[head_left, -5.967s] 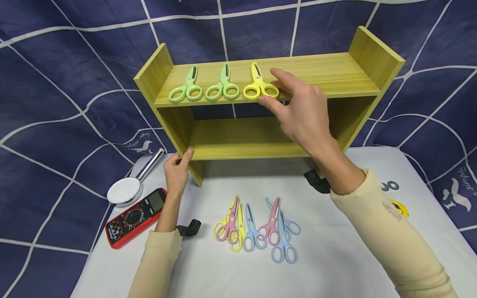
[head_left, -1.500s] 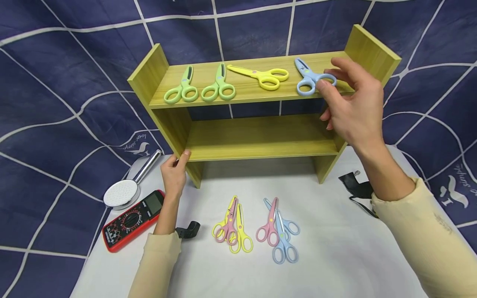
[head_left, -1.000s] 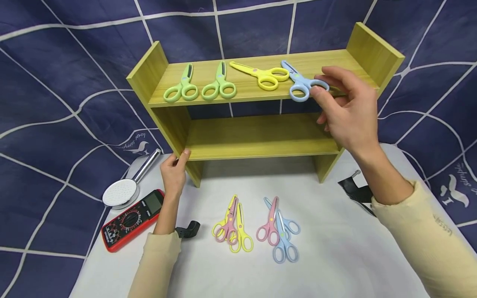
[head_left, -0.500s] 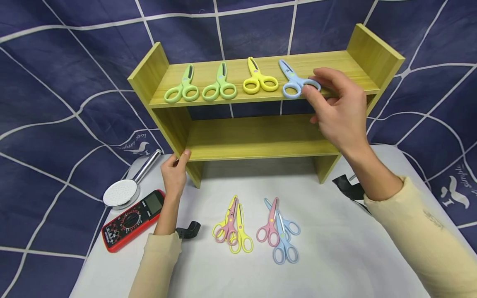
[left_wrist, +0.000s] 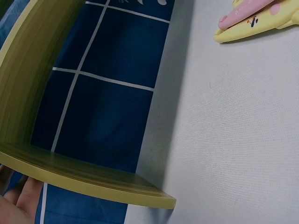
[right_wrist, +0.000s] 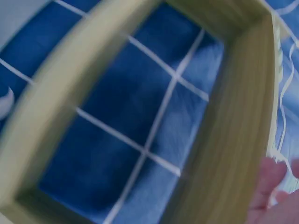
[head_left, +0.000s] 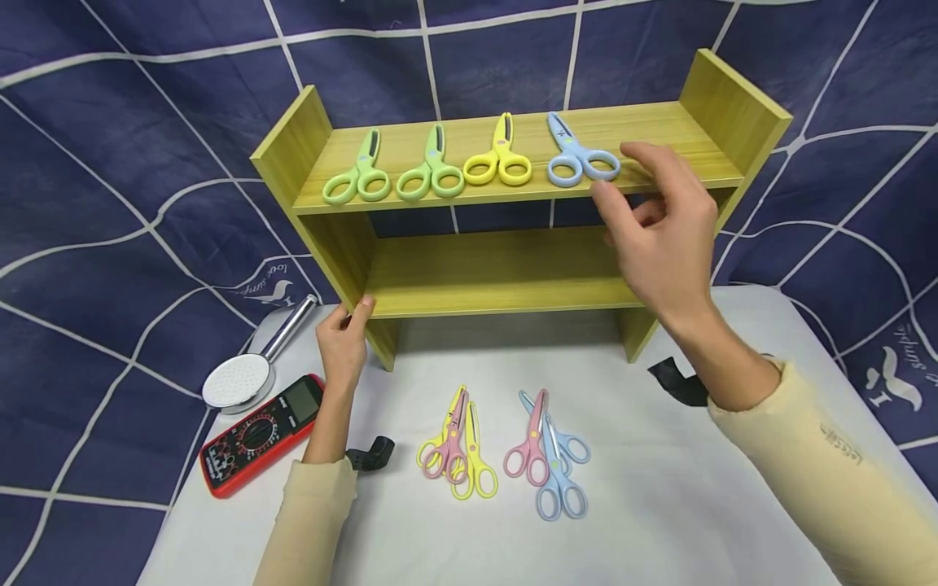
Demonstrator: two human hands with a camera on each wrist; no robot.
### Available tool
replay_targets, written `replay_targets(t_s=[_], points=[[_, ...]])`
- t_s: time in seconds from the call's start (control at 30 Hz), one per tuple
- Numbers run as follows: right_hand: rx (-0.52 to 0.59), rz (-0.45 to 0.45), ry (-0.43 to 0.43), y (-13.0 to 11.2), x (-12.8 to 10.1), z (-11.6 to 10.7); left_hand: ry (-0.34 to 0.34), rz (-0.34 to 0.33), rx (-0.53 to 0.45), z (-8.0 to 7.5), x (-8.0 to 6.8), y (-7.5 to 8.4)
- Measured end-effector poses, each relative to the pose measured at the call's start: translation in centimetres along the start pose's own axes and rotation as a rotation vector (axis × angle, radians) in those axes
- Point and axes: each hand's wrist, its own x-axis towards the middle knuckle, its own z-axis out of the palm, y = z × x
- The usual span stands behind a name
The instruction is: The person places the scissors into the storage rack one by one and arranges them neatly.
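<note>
On the top board of a wooden shelf lie two green scissors, yellow scissors and blue scissors, handles toward the front edge. Just right of the blue pair is my right hand, its thumb and forefinger spread apart with nothing between them. The right wrist view shows only some of its fingers, blurred beside the shelf. My left hand grips the shelf's left side panel at the lower board, thumb at the front; other fingers show past that panel in the left wrist view.
Two overlapping piles of scissors lie on the white table: pink scissors over yellow ones, and pink scissors with blue ones. At left are a red multimeter and a shower head. A dark blue checked cloth hangs behind.
The blue scissors came from the table onto the top board, shifted left, and my right hand let go of them. The yellow scissors, lately lying sideways, point to the back again. My left hand stayed put.
</note>
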Motion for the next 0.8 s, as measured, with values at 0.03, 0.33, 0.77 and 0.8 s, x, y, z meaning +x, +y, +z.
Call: replay_targets(t_s=[0.03,0.33,0.77,0.8], points=[[0.049,-0.041,0.031,0.1,-1.0,0.2,0.004,-0.003,-0.002,0.0,0.0,0.0],[0.048,-0.13,-0.3,3.3,-15.1,-0.3,-0.001,-0.025,-0.018,-0.1,0.1,-0.1],[-0.42,0.033,-1.208,3.7,-26.1,-3.2,-0.007,-0.022,0.014,0.1,0.0,0.1],[-0.415,0.036,-1.226,3.7,-26.2,-3.2,-0.008,-0.021,0.015,0.1,0.0,0.0]])
